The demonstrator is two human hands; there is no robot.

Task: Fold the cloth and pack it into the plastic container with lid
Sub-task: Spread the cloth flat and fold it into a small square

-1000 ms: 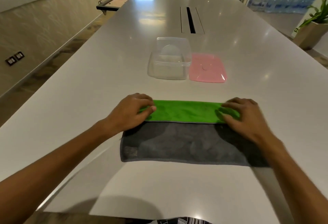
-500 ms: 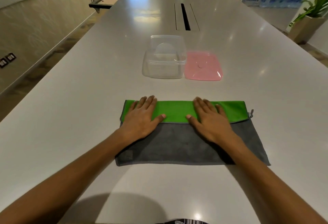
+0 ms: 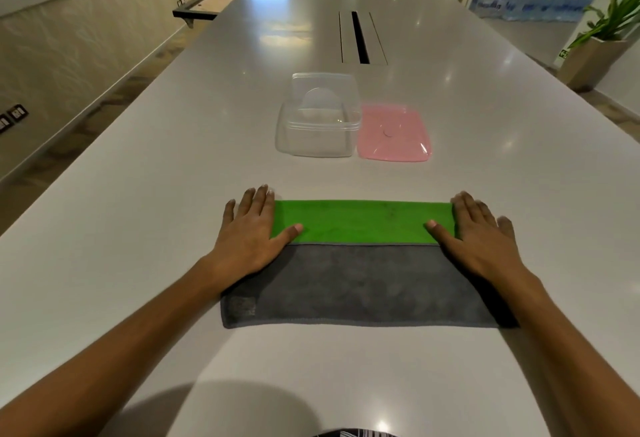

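Table (image 3: 138, 228) is long, white and shiny; a plant (image 3: 613, 20) stands by the wall. Left hand (image 3: 247, 235) and right hand (image 3: 481, 239) lie flat and open on the cloth (image 3: 360, 273), near the box (image 3: 318, 124) and lid (image 3: 393, 133).

The cloth (image 3: 360, 284) has both far corners covered: the left hand (image 3: 247, 235) hides one, the right hand (image 3: 479, 239) the other. Its near right corner lies under the right forearm. Both arms are cut off at the frame's lower edge.
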